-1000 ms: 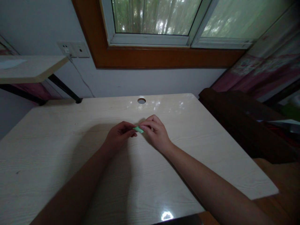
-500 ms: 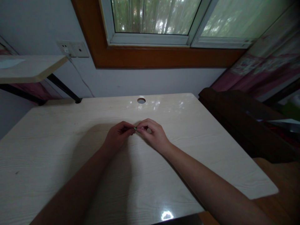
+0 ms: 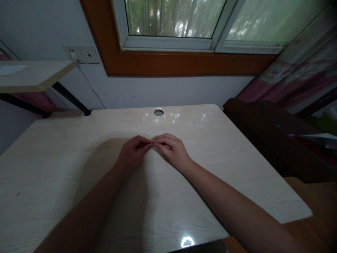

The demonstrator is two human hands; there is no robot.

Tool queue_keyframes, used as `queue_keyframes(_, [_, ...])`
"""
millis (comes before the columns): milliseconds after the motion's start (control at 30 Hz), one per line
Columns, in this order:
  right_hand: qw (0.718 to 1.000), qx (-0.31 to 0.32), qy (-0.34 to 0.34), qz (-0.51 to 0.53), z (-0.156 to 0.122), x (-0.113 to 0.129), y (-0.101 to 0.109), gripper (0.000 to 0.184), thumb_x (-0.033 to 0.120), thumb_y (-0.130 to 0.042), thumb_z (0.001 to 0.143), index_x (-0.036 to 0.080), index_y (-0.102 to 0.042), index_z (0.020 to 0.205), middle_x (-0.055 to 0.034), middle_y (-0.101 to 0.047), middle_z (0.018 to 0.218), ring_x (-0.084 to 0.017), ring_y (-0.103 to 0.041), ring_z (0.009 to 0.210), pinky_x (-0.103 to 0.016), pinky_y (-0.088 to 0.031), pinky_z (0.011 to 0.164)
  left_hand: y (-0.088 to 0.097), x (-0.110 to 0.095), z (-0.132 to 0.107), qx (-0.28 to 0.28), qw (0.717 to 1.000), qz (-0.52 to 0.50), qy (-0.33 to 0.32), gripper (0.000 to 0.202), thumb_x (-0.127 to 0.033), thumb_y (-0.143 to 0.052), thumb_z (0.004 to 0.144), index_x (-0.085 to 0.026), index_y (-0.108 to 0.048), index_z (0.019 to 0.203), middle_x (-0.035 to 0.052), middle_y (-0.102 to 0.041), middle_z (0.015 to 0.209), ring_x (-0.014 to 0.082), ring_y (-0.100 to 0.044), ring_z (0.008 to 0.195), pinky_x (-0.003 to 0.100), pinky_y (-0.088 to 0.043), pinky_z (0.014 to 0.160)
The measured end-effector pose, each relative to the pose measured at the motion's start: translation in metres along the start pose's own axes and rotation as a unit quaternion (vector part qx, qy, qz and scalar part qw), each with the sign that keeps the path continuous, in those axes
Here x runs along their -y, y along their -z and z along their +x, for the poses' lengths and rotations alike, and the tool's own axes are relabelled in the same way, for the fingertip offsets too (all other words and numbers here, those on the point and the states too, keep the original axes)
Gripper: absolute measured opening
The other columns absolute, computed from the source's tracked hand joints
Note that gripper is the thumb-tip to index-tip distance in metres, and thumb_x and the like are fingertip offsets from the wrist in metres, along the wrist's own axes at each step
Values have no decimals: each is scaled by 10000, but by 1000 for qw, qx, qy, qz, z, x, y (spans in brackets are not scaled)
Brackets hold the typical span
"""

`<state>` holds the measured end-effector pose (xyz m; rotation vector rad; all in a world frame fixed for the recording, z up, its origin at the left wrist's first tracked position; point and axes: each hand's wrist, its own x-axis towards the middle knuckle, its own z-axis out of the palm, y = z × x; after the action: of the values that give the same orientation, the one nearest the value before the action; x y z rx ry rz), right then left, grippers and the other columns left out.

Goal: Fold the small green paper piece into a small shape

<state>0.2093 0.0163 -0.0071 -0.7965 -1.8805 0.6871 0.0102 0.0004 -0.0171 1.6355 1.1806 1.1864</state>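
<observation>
Both hands meet over the middle of the pale wood-grain desk [image 3: 184, 189], fingertips nearly touching. Between them is a tiny green piece [image 3: 152, 143], mostly covered by the fingers and too small to name. My left hand [image 3: 134, 149] pinches it from the left with thumb and forefinger. From the right, my right hand [image 3: 172, 149] pinches the same piece, its thumb below and its fingers curled above.
Behind the hands, a round cable hole [image 3: 158, 112] is cut near the desk's back edge. A raised shelf [image 3: 37, 79] on black legs stands at the left. Dark brown furniture [image 3: 265, 137] borders the right side. A small dark mark [image 3: 18, 193] shows at the far left.
The fingertips have closed slightly further over the green piece, so less of it shows. Both hands stay in nearly the same place.
</observation>
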Motion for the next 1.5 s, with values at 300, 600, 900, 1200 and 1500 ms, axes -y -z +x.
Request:
queue_keyframes(300, [1000, 1, -5, 1, -1, -2, 0, 91, 242, -648, 923, 244, -739, 928, -43, -725, 925, -168, -677, 865, -309, -541, 783, 1, 2, -1, -3, 1000, 10, -4, 200, -367, -723, 835, -188, -718, 925, 41, -730, 855, 172, -682, 800, 285, -541, 765])
queue_keyframes(600, [1000, 2, -26, 10, 0, 2, -1, 79, 219, -669, 907, 226, -746, 894, -42, -719, 889, -161, -672, 826, -294, -531, 752, 0, -4, 0, -7, 999, 40, -9, 192, -366, -721, 839, -182, -726, 893, 43, -734, 833, 167, -677, 770, 278, -532, 729])
queue_keyframes(900, [999, 0, -50, 9, -1, 1, -1, 80, 255, -678, 901, 220, -741, 865, -40, -717, 864, -160, -660, 797, -298, -523, 735, -1, -5, -1, -15, 994, 96, -51, 116, -291, -701, 853, -188, -724, 901, 35, -740, 838, 154, -683, 762, 259, -537, 728])
queue_keyframes(1200, [997, -4, -67, 23, -1, 0, -1, 107, 272, -671, 898, 212, -734, 835, -39, -708, 834, -155, -650, 770, -286, -510, 698, -2, -7, -2, -17, 990, 124, -68, 79, -243, -680, 855, -197, -722, 905, 30, -739, 844, 154, -687, 767, 259, -548, 728])
queue_keyframes(1500, [998, -10, -66, 18, -2, 0, -3, 75, 238, -672, 875, 200, -731, 849, -45, -692, 844, -145, -647, 762, -258, -510, 650, -1, -5, -2, -17, 987, 137, -83, 101, -269, -671, 871, -198, -721, 923, 35, -744, 858, 157, -695, 773, 261, -552, 731])
